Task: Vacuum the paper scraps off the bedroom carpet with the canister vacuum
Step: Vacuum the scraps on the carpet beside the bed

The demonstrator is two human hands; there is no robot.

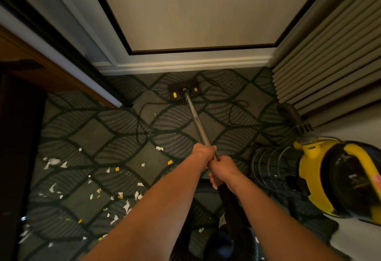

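Observation:
Both hands grip the metal vacuum wand. My left hand holds it higher up the tube, and my right hand grips just below, near the black handle. The wand runs forward to the black floor head with yellow pedals, which sits on the patterned carpet near the skirting board. The yellow canister vacuum stands at the right, with its ribbed hose beside it. Several white and yellow paper scraps lie scattered over the carpet at the lower left.
A black power cord snakes across the carpet on both sides of the wand. A wall with white skirting closes the far end. Pleated curtains hang at the right. Dark wooden furniture lines the left.

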